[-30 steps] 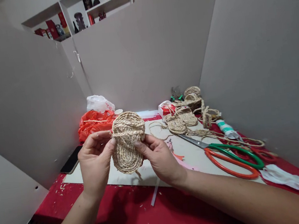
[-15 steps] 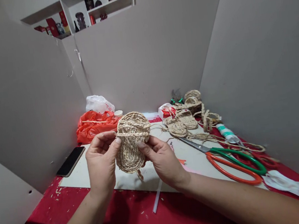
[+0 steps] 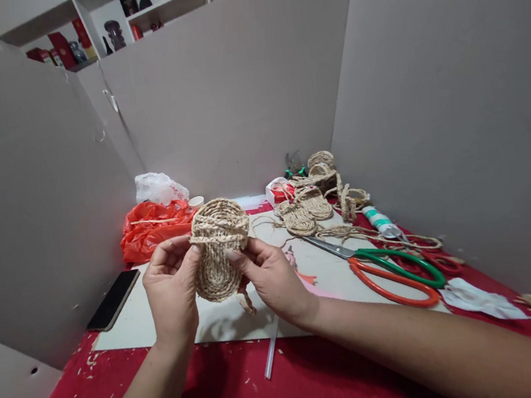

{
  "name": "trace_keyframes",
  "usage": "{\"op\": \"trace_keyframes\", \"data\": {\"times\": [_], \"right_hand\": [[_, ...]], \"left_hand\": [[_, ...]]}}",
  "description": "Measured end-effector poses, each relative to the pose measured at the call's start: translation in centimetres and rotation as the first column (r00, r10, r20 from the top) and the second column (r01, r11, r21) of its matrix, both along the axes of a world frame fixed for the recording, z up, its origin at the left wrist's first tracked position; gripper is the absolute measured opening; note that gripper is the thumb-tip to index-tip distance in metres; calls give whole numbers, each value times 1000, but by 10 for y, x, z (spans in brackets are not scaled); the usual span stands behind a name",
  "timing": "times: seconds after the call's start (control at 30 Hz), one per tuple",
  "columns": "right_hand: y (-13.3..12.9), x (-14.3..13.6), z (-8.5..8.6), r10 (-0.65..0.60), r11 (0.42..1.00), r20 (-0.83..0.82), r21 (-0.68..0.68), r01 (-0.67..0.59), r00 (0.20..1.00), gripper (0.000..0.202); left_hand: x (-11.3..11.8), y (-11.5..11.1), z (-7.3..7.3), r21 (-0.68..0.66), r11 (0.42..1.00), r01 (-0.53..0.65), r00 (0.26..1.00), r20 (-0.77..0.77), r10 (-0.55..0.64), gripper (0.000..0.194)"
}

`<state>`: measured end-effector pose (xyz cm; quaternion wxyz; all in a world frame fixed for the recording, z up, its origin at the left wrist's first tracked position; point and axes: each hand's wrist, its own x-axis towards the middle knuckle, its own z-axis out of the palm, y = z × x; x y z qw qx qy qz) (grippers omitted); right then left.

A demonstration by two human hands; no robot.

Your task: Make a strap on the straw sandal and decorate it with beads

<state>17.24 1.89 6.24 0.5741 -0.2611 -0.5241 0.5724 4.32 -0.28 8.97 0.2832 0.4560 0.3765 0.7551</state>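
Observation:
A small woven straw slipper [image 3: 218, 272] is held up above the white board, sole toward me and braided strands crossing its wider upper part. My left hand [image 3: 172, 288] pinches its left edge where a crossing braid ends. On the right edge, my right hand [image 3: 275, 278] grips it with the thumb on the front and the fingers behind, partly hidden. A loose braid end [image 3: 246, 303] dangles below the slipper. Under my right hand lies a translucent glue stick [image 3: 271, 350].
Big scissors [image 3: 395, 273] with green and orange handles lie at right. Behind them are a pair of straw slippers [image 3: 299, 217] and braided cord [image 3: 371, 232]. A phone [image 3: 113, 301] and a red plastic bag [image 3: 153, 229] are at left. Walls enclose the red-covered table [image 3: 251, 394].
The view has shifted slightly to the right, so the surroundings sit further left. Both hands keep their hold on the slipper, which is turned a little.

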Motion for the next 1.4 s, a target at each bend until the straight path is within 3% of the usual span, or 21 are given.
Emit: {"op": "trace_keyframes", "data": {"times": [0.47,0.67,0.93,1.13,1.3,1.4], "right_hand": [[14,2,-5,47,998,73,40,-50,996,38],[13,1,-6,61,998,61,15,-62,996,39],[13,0,-9,26,999,86,24,-28,996,37],[14,1,-6,25,1000,58,-3,-25,998,38],[15,0,-9,40,999,47,17,-41,998,36],[15,-1,-11,52,998,39,27,-53,998,38]], "left_hand": [[-2,18,-7,13,998,-64,998,2,64,17],[-1,13,-8,25,981,-192,973,-128,193,21],[-2,15,-8,120,971,-207,967,-126,221,16],[-2,16,-14,160,959,-235,934,-235,268,11],[-5,17,-18,198,933,-299,866,-355,353,11],[-6,18,-18,206,933,-295,865,-357,352,10]]}}
